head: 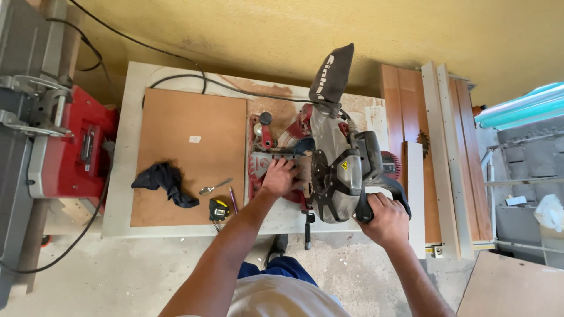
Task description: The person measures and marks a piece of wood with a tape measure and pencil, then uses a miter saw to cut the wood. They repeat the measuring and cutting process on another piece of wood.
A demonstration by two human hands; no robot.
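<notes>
Observed from above: a brown board (194,155) lies flat on the left part of the table (120,176), covering much of it. On the board's lower edge rest a dark crumpled rag (165,182), a metal spoon (214,187), a thin purple pencil (233,199) and a yellow-and-black tape measure (218,209), all well to the left of the person's forearm and clear of the saw. A black cable (176,76) runs along the far edge of the table toward the saw. A red and grey machine (70,147) stands just left of the table. To the right, long planks and a pale rail (437,147) lie side by side, near the saw's motor.

The mitre saw (329,170) sits at the middle-right of the table, its dark dust bag (332,73) pointing toward the wall. A small wooden workpiece (304,170) lies on the saw's base, just under the saw head. The left hand (279,176) rests flat on the base, fingers (289,167) spread slightly and pressing down, their tips touching the workpiece's left side. The right hand (385,220) is wrapped around the black saw handle (365,208), fingers curled tight about it; the handle lies at the near side of the saw head.

The table top is pale, worn and stained with sawdust. The floor (141,270) is bare concrete strewn with dust. A yellow wall (294,29) stands behind the table.
</notes>
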